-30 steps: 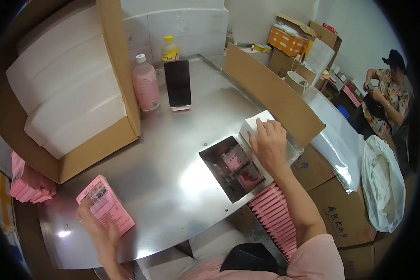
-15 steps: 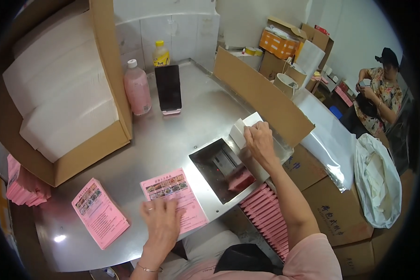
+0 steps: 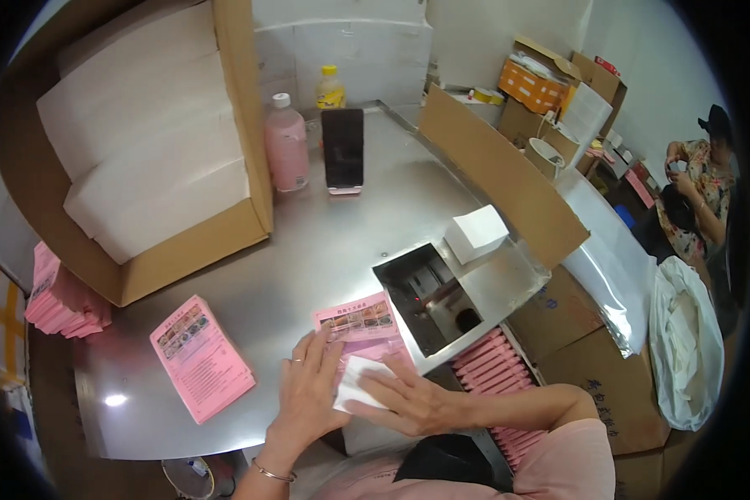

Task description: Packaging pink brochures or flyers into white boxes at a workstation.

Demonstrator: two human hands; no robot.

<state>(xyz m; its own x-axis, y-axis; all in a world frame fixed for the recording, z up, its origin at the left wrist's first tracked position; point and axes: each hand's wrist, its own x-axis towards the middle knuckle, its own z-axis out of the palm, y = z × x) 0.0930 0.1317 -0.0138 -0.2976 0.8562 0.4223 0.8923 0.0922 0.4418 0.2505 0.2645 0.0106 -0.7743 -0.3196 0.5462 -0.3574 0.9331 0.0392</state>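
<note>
A printed pink packet (image 3: 360, 321) lies near the front edge of the metal table, with a shiny, translucent-looking strip below its picture band. My left hand (image 3: 308, 387) rests on its left side, fingers stretched out. Under the fingers of my right hand (image 3: 412, 402) is a folded white tissue (image 3: 360, 382), held over the lower part of the packet. The two hands partly cover packet and tissue, so I cannot tell whether the tissue is inside it. A white block of folded tissues (image 3: 476, 233) stands beyond the rectangular opening (image 3: 429, 292) in the table.
Left of my hands lies a stack of pink packets (image 3: 200, 358). A cardboard box (image 3: 258, 167) of white tissues stands behind it. Further back are a phone (image 3: 342, 150), a pink bottle (image 3: 287, 146) and a yellow-capped bottle (image 3: 330, 87). A person (image 3: 696, 196) sits at the far right.
My right hand has left the white tissue block and come to the pink packet with a folded tissue. My left hand stays on the packet. The view has shifted left.
</note>
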